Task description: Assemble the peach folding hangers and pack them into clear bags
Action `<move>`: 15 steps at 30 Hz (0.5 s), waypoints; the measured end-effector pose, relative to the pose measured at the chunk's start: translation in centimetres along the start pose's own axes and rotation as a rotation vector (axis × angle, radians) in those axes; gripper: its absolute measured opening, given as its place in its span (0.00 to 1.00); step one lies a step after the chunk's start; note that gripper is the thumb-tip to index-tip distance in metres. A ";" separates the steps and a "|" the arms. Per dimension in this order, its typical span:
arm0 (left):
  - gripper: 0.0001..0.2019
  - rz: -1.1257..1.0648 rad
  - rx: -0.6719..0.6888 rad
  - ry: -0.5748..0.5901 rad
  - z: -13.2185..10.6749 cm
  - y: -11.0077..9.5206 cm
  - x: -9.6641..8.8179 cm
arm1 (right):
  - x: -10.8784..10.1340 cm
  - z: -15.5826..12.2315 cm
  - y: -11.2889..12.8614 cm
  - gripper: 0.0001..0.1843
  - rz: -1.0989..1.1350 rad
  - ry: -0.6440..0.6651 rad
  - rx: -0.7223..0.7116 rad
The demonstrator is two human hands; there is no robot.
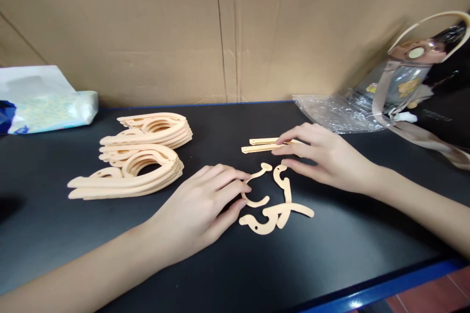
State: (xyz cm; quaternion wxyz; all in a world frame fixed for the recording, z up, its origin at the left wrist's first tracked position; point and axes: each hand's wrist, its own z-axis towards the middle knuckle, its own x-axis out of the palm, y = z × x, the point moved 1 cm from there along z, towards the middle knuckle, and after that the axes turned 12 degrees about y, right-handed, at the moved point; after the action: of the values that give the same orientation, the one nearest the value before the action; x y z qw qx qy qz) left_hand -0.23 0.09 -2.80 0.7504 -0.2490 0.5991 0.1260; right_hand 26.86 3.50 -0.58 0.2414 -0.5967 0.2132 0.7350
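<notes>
My left hand (211, 200) is at a thin cream plastic hook (261, 203), its bent fingertips and thumb closed on the curved left side. My right hand (323, 154) reaches over two narrow straight cream bars (262, 148) with its fingers apart, the fingertips touching their right part. Below its thumb lies a curved cream hanger arm (287, 190) with a notch. A second hanger arm (262, 225) crosses it on the black table. Both arms have a small hole near one end. The bars' right ends are partly hidden under my right hand.
Two stacks of cream folding hanger parts (147, 188) lie at the left. Behind them is a tissue pack (55, 107). A clear plastic bag (330, 112) and a strapped water bottle (407, 78) are at back right. Cardboard (165, 34) lines the back; the table's blue edge (382, 286) shows in front.
</notes>
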 end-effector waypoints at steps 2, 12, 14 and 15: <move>0.08 -0.007 0.003 0.004 0.0 0.0 -0.1 | 0.1 0.1 0.8 0.14 0.011 0.025 -0.051; 0.04 -0.002 0.013 0.032 0.4 0.0 0.0 | 1.7 1.2 1.9 0.17 0.150 0.129 -0.017; 0.05 0.008 0.000 0.042 0.6 0.0 0.0 | 1.7 1.3 2.0 0.15 0.181 0.133 0.023; 0.06 0.011 -0.022 0.043 0.7 0.0 0.0 | 1.6 1.3 2.1 0.14 0.192 0.133 0.041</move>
State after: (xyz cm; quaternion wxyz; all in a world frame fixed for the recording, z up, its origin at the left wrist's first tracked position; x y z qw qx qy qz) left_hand 0.33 0.42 -2.65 0.7339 -0.2568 0.6150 0.1312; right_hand 24.31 2.83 -1.81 0.1674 -0.6160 0.2998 0.7090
